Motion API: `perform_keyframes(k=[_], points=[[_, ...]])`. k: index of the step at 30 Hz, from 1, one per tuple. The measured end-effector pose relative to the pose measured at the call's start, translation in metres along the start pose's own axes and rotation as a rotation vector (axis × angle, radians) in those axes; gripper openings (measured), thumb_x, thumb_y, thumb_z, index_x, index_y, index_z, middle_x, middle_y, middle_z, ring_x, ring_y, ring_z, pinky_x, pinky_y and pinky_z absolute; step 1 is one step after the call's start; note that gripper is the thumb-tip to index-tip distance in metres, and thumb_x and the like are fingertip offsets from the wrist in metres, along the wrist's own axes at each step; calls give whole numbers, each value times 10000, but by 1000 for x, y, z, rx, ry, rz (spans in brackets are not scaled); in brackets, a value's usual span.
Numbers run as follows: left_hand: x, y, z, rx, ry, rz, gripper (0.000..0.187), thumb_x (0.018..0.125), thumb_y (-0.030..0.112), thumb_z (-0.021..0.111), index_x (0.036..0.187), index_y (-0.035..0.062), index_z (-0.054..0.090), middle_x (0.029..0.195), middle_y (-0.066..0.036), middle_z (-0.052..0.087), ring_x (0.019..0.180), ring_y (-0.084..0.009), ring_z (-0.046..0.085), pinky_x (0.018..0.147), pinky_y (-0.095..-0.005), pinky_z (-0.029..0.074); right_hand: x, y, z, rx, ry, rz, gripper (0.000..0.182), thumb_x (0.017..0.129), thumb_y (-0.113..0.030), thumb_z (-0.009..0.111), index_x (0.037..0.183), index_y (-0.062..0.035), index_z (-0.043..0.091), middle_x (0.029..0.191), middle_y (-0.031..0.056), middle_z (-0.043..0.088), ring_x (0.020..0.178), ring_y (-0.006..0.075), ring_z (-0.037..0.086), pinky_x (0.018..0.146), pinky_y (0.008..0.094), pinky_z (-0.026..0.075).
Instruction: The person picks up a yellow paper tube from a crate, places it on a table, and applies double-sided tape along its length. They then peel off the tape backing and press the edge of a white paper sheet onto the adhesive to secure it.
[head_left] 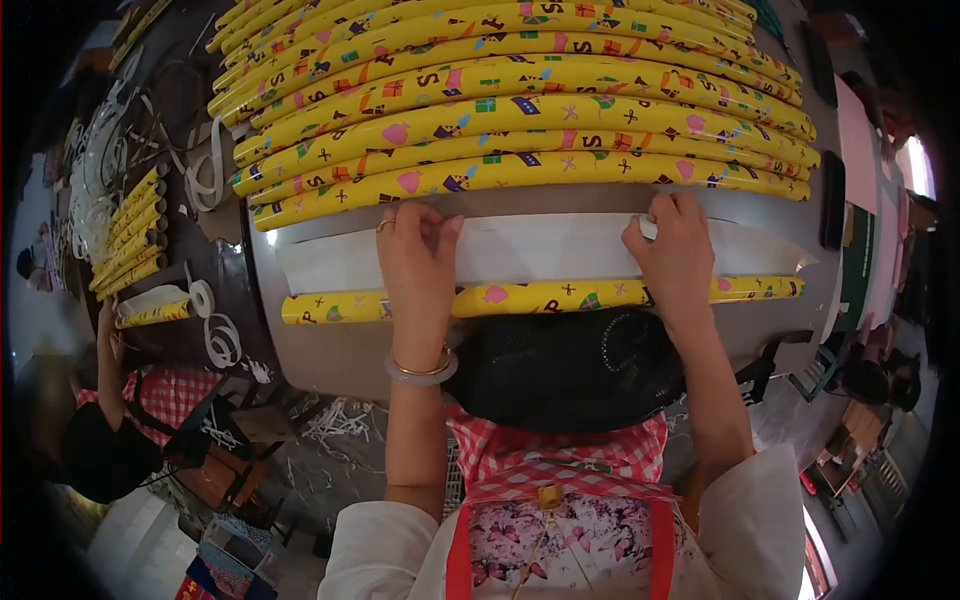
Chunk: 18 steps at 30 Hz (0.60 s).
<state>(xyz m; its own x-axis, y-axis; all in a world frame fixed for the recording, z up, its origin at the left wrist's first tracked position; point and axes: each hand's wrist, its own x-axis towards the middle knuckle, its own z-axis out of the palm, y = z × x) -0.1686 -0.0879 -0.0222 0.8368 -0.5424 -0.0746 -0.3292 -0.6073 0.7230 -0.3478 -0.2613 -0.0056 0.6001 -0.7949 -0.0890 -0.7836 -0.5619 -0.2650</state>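
Note:
A partly unrolled roll of yellow wrapping paper [590, 294] lies crosswise in front of me, printed with gifts, hats and letters. Its loose sheet [545, 245] spreads away from me, white side up. At the sheet's far edge on the left, my left hand [415, 245] is closed, thumb and fingers pinched on the paper. My right hand [676, 245] is curled at the same edge further right. A small white bit shows between its thumb and fingers; I cannot tell whether it is the paper's edge or a separate piece.
Many finished yellow rolls [520, 120] lie stacked behind the sheet. A black bag-like object [565, 370] sits between my body and the table. On the left, a person [110, 430] works by shorter rolls [130, 235], white tape rings [222, 340] and loose white strips [95, 170].

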Motion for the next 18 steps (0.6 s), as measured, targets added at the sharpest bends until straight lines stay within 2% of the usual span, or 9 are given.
perform_keyframes(k=[7, 13, 18], points=[[-5, 0, 5, 188, 69, 144, 261, 772, 160, 718, 860, 5, 527, 859, -152, 534, 814, -345, 509, 726, -429, 415, -2, -1, 3, -23, 17, -8, 219, 751, -194, 641, 877, -30, 567, 970, 124, 499, 948, 316, 523, 672, 432, 516], [-8, 5, 16, 325, 170, 206, 390, 719, 258, 773, 865, -4, 525, 870, -152, 540, 850, -357, 506, 749, -432, 421, -3, -2, 2, -26, 22, -19, 252, 752, -212, 648, 907, -25, 582, 996, 140, 505, 962, 312, 527, 678, 425, 535], [-6, 0, 19, 337, 179, 196, 416, 713, 291, 777, 863, -3, 525, 867, -157, 549, 852, -353, 514, 758, -428, 423, -1, 2, 6, -16, 59, -51, 280, 749, -216, 661, 938, -22, 590, 1025, 140, 513, 969, 310, 525, 676, 420, 534]])
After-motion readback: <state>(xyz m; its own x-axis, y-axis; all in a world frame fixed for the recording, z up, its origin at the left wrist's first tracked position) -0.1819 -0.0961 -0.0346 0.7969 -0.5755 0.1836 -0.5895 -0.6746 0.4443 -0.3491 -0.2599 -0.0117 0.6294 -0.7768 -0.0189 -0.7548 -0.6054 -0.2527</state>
